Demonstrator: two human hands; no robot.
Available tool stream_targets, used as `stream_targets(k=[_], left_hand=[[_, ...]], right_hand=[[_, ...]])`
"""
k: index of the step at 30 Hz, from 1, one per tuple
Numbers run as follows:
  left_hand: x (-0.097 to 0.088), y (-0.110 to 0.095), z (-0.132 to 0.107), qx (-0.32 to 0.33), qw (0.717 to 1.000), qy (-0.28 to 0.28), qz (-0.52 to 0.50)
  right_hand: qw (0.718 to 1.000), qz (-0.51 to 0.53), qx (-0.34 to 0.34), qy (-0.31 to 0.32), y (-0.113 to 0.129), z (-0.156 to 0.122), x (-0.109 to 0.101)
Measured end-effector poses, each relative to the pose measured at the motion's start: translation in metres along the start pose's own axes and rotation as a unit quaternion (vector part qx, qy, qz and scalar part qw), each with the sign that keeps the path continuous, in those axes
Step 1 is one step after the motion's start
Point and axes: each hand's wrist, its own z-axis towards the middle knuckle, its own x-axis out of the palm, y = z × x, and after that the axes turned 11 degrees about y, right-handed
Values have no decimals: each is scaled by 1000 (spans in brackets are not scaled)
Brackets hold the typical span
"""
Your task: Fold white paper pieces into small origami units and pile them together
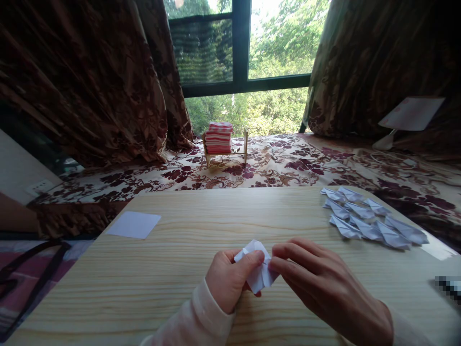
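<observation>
A small piece of folded white paper [257, 278] is held above the near middle of the wooden table [216, 211]. My left hand [228, 276] grips it from the left, thumb pressed on top and fingers underneath. From the right, my right hand [317, 278] pinches the paper's right edge, its fingertips close together. Creases and flaps show on the paper; part of it is hidden under my left thumb. Several folded white paper pieces [370, 216] lie in rows at the table's far right. Toward the far left corner rests a flat white sheet [135, 225].
Beyond the table, a ledge with a floral cloth [173, 175] holds a small rack [246, 146] with folded red-and-white striped cloths [218, 138]. A lamp [412, 114] stands at the right. Patterned curtains [108, 72] flank the window. A blurred, pixelated object [452, 286] lies at the right edge.
</observation>
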Motion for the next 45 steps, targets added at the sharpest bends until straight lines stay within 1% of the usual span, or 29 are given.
stream_targets(k=[3, 5, 7, 9, 12, 14, 18, 20, 24, 26, 30, 33, 35, 37, 40, 43, 45], left_hand=[[1, -1, -2, 2, 998, -17, 54], [4, -5, -6, 17, 994, -43, 99], [8, -9, -9, 32, 987, -77, 138], [11, -12, -12, 51, 979, -105, 168], [14, -10, -12, 93, 967, -134, 196], [14, -8, -12, 105, 963, -131, 209], [16, -9, -14, 108, 961, -114, 229], [18, -12, -15, 112, 959, -108, 237], [19, -14, -16, 113, 960, -100, 238], [19, -13, -15, 104, 965, -83, 226], [18, -13, -14, 71, 977, -50, 197], [18, -16, -15, 14, 988, 14, 155], [17, -19, -15, -3, 989, 45, 141], [15, -19, -15, 14, 989, 30, 141], [9, -14, -11, 53, 994, -28, 91], [-1, -5, -4, 80, 993, -83, 4], [-6, 0, 0, 83, 992, -87, -25]], right_hand=[[1000, 17, 10, 3, 0, 0, -1], [998, 53, 34, 5, 1, 0, -1], [992, 107, 72, -1, 3, 1, 1], [980, 161, 120, -14, 5, 1, 3], [958, 201, 205, -15, 7, 3, 7], [942, 224, 249, -1, 7, 3, 10], [909, 296, 294, 12, 5, 2, 15], [894, 334, 299, 12, 4, 2, 17], [873, 403, 275, 1, 6, 4, 15], [876, 400, 269, 0, 6, 5, 12], [902, 351, 252, 10, 9, 5, 6], [924, 315, 219, -1, 13, 4, 6], [930, 302, 210, -9, 14, 4, 8], [926, 297, 233, -10, 12, 4, 11], [922, 281, 264, -39, 5, 2, 15], [942, 229, 234, -75, 2, -3, 18], [958, 195, 198, -70, 4, -6, 20]])
